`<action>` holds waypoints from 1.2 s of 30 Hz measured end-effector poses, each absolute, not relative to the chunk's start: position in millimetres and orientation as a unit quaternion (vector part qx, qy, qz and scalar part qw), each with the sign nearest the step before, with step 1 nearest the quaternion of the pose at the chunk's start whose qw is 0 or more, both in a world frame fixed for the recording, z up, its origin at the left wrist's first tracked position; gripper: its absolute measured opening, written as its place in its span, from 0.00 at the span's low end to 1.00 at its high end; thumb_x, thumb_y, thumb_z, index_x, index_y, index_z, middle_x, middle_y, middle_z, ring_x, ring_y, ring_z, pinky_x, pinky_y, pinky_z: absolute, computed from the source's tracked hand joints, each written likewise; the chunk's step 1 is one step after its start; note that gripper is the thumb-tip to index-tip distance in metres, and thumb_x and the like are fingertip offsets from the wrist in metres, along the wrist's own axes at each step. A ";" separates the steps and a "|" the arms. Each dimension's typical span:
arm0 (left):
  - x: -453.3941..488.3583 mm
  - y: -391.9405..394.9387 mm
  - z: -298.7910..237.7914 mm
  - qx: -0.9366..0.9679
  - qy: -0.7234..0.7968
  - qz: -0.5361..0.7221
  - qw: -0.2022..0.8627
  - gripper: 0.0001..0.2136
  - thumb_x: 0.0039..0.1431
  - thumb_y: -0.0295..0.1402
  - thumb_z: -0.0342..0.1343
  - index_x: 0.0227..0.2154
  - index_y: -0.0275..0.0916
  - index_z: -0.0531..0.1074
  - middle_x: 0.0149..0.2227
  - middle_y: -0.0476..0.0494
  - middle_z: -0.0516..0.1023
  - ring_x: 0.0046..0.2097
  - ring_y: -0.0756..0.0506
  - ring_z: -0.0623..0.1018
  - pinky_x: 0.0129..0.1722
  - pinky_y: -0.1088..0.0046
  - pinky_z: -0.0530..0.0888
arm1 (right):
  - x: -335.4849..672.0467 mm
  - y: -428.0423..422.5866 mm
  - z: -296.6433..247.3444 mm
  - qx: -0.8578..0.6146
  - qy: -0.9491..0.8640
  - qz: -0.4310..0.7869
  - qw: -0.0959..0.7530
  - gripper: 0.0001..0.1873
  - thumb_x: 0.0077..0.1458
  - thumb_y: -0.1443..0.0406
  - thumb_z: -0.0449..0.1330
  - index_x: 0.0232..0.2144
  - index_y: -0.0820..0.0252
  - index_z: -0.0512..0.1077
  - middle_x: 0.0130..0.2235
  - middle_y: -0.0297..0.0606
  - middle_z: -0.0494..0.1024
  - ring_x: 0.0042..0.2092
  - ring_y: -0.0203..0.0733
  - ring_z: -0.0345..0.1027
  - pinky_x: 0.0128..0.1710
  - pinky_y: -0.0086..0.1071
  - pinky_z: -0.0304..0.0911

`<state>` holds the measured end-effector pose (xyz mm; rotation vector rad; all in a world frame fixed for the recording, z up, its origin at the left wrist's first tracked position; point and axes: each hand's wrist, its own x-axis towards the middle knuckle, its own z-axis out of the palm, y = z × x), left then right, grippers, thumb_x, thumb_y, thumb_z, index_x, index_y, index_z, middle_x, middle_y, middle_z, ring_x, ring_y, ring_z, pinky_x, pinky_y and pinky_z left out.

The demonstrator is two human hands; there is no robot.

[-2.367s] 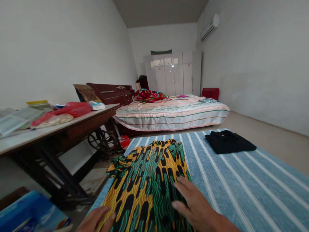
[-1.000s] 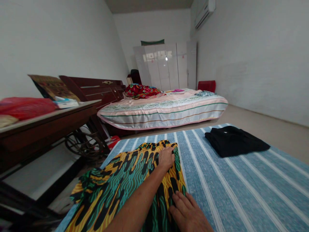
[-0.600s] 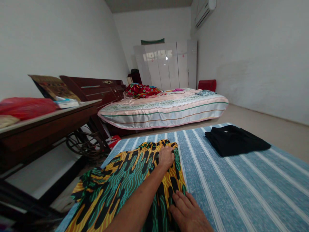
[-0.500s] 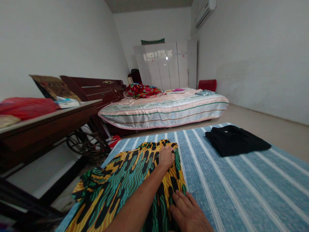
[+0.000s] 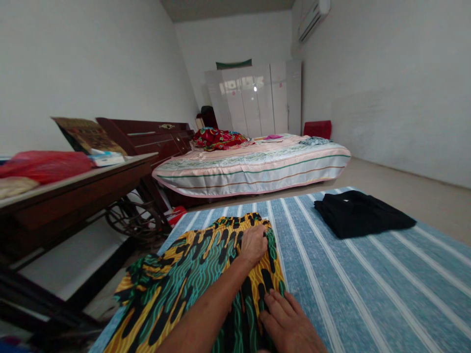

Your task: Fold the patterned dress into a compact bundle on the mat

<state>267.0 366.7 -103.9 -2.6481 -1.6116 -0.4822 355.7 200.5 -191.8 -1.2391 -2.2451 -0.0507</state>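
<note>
A patterned shirt (image 5: 198, 264) in yellow, green and black lies spread on the blue striped sheet, its right side folded inward along a straight edge. My left hand (image 5: 253, 243) reaches to the far right part of the shirt, near the collar, with its fingers curled down and closed on the fabric. Nearer to me, my right hand (image 5: 289, 321) rests flat on the shirt's right edge, fingers stretched out. Both palms face down, so the left fingertips are mostly hidden. A bunched sleeve sticks out on the left.
A folded black garment (image 5: 362, 214) lies to the right on the striped sheet (image 5: 316, 274). On the left stands a sewing-machine table (image 5: 73, 180) with a red plastic bag (image 5: 47, 169) and a tissue pack (image 5: 106, 158). Beyond is a large bed (image 5: 253, 171).
My left hand has drawn back very slightly toward me, still on the shirt. My right hand stays at the shirt's edge. The view has shifted a little.
</note>
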 end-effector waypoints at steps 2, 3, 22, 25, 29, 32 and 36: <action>263.8 363.7 -104.3 -0.849 -0.506 -0.156 0.000 0.08 0.50 0.26 0.48 0.33 0.41 0.67 0.36 0.45 0.74 0.42 0.44 0.72 0.44 0.69 0.65 | 355.2 201.0 -192.0 -0.461 -0.840 -0.020 0.286 0.32 0.47 0.39 0.52 0.40 0.57 0.73 0.50 0.44 0.73 0.53 0.55 0.63 0.51 0.47 0.60; 262.2 362.4 -104.7 -0.851 -0.502 -0.156 -0.001 0.08 0.50 0.26 0.48 0.33 0.41 0.67 0.35 0.45 0.74 0.41 0.44 0.72 0.44 0.70 0.65 | 355.2 201.1 -191.8 -0.460 -0.841 -0.022 0.286 0.32 0.47 0.39 0.53 0.41 0.57 0.73 0.50 0.44 0.73 0.53 0.55 0.63 0.51 0.47 0.59; 247.2 354.9 -104.7 -0.875 -0.465 -0.133 0.021 0.06 0.54 0.27 0.47 0.32 0.39 0.68 0.36 0.43 0.73 0.41 0.44 0.71 0.45 0.69 0.65 | 359.6 196.3 -177.8 -0.475 -0.839 0.035 0.261 0.29 0.47 0.43 0.57 0.43 0.55 0.72 0.53 0.44 0.71 0.55 0.56 0.61 0.53 0.49 0.58; 245.3 356.2 -105.0 -0.872 -0.470 -0.135 0.021 0.05 0.54 0.27 0.47 0.30 0.39 0.67 0.34 0.43 0.73 0.40 0.45 0.71 0.43 0.70 0.66 | 360.6 196.0 -170.8 -0.474 -0.844 0.044 0.248 0.29 0.48 0.43 0.56 0.43 0.56 0.72 0.53 0.45 0.70 0.55 0.57 0.61 0.53 0.50 0.58; 244.1 359.3 -107.4 -0.869 -0.473 -0.143 0.014 0.03 0.53 0.28 0.48 0.28 0.39 0.67 0.33 0.44 0.72 0.39 0.45 0.71 0.42 0.70 0.66 | 362.6 194.1 -159.6 -0.475 -0.849 0.077 0.218 0.28 0.51 0.45 0.55 0.46 0.57 0.70 0.55 0.46 0.68 0.57 0.57 0.58 0.55 0.51 0.55; 244.8 359.8 -108.0 -0.864 -0.481 -0.151 0.009 0.03 0.53 0.28 0.49 0.27 0.39 0.67 0.33 0.44 0.73 0.39 0.45 0.71 0.41 0.71 0.65 | 364.1 191.7 -152.7 -0.478 -0.847 0.111 0.203 0.29 0.51 0.45 0.55 0.48 0.57 0.69 0.56 0.46 0.66 0.58 0.57 0.55 0.56 0.51 0.52; 245.7 360.1 -108.5 -0.853 -0.494 -0.168 -0.001 0.03 0.53 0.28 0.50 0.27 0.39 0.68 0.33 0.45 0.74 0.39 0.46 0.71 0.41 0.72 0.65 | 365.8 189.6 -146.0 -0.480 -0.844 0.142 0.191 0.29 0.51 0.46 0.55 0.49 0.59 0.69 0.57 0.47 0.65 0.59 0.57 0.53 0.58 0.51 0.49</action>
